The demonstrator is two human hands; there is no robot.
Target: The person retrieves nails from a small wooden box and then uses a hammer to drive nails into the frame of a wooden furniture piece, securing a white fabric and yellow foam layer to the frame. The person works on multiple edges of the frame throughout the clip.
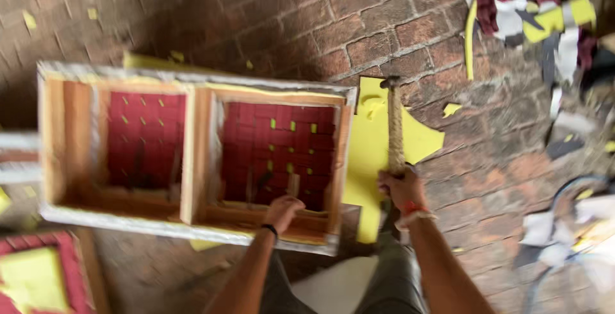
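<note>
My right hand, grip closed round hammer handle, head raised toward 12. Left hand pinches something small, unclear, at frame near rail, 6 o'clock. Red webbing already woven; fastening seems unfinished.

We look down on a wooden frame lying flat on the brick floor, filling the left and middle of the scene. A divider splits it into a left compartment and a right one, each with a woven webbing panel in its bottom. Our left hand rests on the frame's near rail, at the right compartment. Just right of the frame lies a foam sheet, partly under the frame's right end. Our right hand is over that sheet and holds a hammer, whose head points far. Scraps of fabric and foam lie at far right. A cushioned panel lies at near left.
</note>
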